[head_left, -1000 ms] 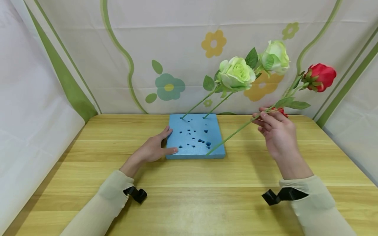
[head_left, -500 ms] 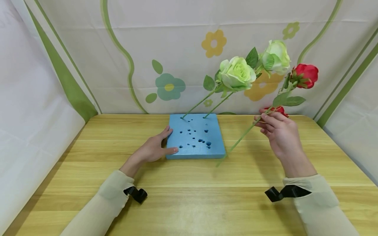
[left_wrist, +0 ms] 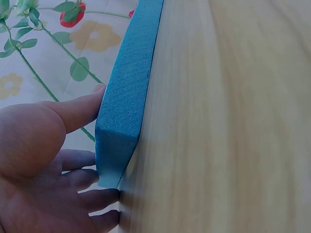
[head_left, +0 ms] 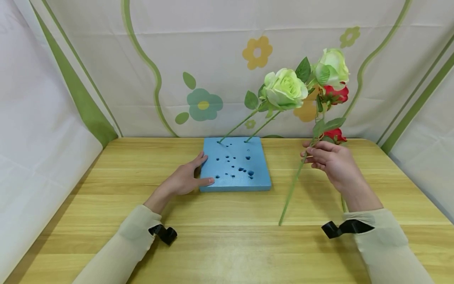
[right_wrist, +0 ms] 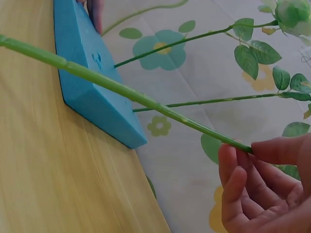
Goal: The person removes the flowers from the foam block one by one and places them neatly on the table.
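A blue foam block (head_left: 237, 185) with several holes lies flat on the table. My left hand (head_left: 184, 177) rests against its left edge, thumb on the top face and the other fingers along the side, fairly straight. Two pale green roses (head_left: 285, 90) stand tilted to the right, their stems in the block's back holes. To the right of the block, my right hand (head_left: 331, 159) pinches the green stem of a red rose (head_left: 337, 96) between thumb and fingers. Its bloom is partly hidden behind a green rose, and its stem (right_wrist: 121, 91) slants down toward the front, apart from the block.
Behind my right hand is another red rose (head_left: 337, 136), mostly hidden, with a bit of stem showing by the sleeve. The wooden table (head_left: 227, 244) ends at a patterned cloth backdrop (head_left: 205, 47), and white cloth sides stand left and right.
The held red rose has swung more upright, its bloom moving left and its stem's lower end moving off the block toward the front right. My left hand and the block have stayed still.
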Demonstrator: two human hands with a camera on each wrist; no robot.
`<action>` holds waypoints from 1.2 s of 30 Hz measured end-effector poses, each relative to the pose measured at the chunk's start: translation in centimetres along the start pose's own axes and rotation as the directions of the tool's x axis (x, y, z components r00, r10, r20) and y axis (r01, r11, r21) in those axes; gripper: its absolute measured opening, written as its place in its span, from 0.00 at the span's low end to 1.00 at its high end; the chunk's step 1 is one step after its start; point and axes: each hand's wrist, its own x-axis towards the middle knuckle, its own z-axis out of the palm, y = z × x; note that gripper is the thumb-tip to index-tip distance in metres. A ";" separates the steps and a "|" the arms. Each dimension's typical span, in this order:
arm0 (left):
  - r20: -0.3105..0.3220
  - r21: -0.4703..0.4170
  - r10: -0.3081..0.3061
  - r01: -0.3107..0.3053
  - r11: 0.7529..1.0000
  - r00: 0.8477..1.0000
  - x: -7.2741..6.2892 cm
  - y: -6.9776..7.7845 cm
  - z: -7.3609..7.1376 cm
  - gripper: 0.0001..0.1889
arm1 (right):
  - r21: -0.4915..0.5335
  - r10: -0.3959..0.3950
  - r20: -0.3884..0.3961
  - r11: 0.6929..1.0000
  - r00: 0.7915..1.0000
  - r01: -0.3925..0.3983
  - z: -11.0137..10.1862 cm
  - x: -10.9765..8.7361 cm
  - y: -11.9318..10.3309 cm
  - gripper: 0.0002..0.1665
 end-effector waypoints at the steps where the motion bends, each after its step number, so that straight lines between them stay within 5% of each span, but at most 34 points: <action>1: -0.001 0.000 0.000 0.000 1.000 1.000 0.0 0.0 0.0 0.48 | -0.015 0.004 0.008 1.000 1.000 -0.004 -0.1 0.1 0.1 0.13; 16: -0.001 -0.003 0.001 -0.001 1.000 1.000 -0.1 0.0 0.0 0.48 | -0.162 0.042 0.088 0.986 0.995 -0.028 -1.4 0.6 1.3 0.21; 26: -0.002 -0.001 0.000 0.000 1.000 1.000 -0.1 0.1 0.0 0.48 | -0.304 0.124 0.080 0.948 0.989 -0.095 -2.1 0.9 2.0 0.28; 36: 0.000 -0.005 -0.001 0.001 1.000 1.000 0.0 0.0 0.0 0.48 | -0.316 0.210 0.091 0.933 0.974 -0.171 -3.1 1.3 3.2 0.28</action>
